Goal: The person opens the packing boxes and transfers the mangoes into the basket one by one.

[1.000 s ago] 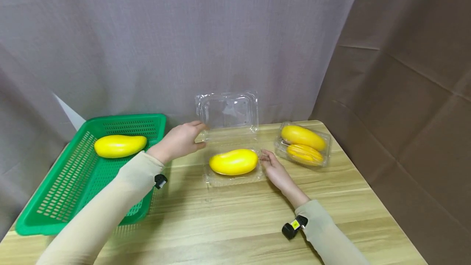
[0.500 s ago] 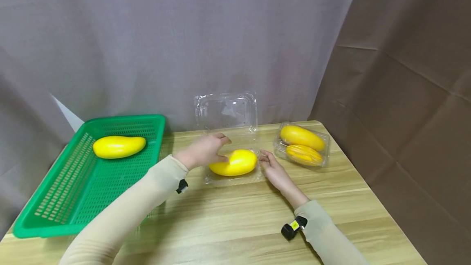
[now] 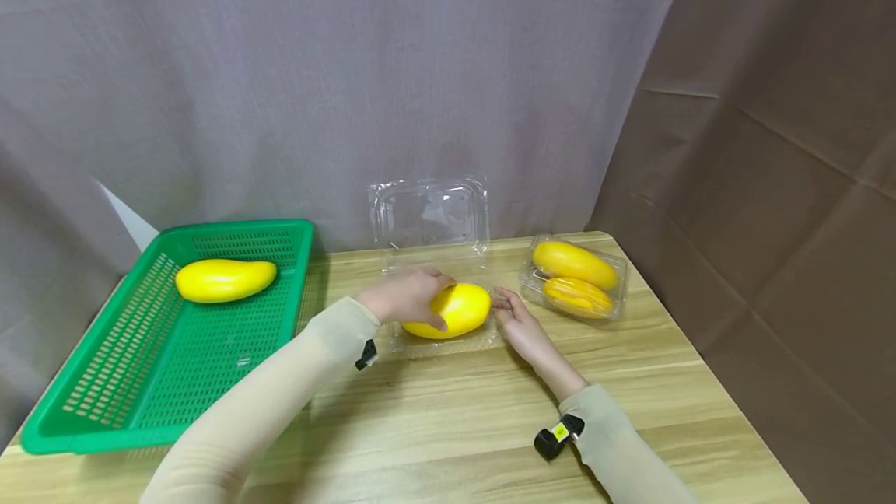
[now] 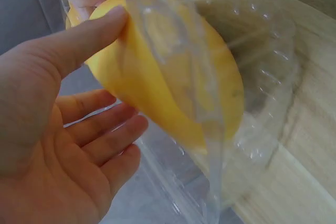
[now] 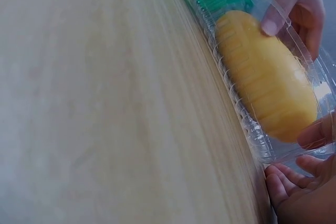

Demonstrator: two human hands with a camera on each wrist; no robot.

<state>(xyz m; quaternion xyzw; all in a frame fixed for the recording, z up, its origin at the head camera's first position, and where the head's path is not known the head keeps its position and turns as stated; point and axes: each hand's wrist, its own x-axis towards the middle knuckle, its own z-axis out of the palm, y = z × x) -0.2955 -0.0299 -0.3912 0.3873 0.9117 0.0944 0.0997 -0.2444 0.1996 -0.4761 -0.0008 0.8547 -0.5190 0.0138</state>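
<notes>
In the head view, a yellow mango point(image 3: 465, 309) lies in the base of a clear plastic clamshell container point(image 3: 428, 216), whose lid stands raised at the back. My left hand point(image 3: 408, 298) grips the mango's left end, thumb on the near side and fingers on the far side. The left wrist view has the thumb pressing on the mango point(image 4: 142, 77), partly behind clear plastic. At the container's right edge, my right hand point(image 3: 521, 329) pinches the rim. From the right wrist, its fingers point(image 5: 286, 182) sit under the rim, close to the mango's end.
A green plastic basket point(image 3: 299, 286) with another mango point(image 3: 225, 281) stands at the left. To the right sits a closed clamshell point(image 3: 532, 286) with two yellow fruits point(image 3: 574, 263) inside. A grey curtain point(image 3: 448, 61) hangs behind the wooden table point(image 3: 448, 426).
My left hand has moved right from beside the container onto the mango and taken hold of it. The mango has shifted slightly. The right hand has stayed at the container's edge.
</notes>
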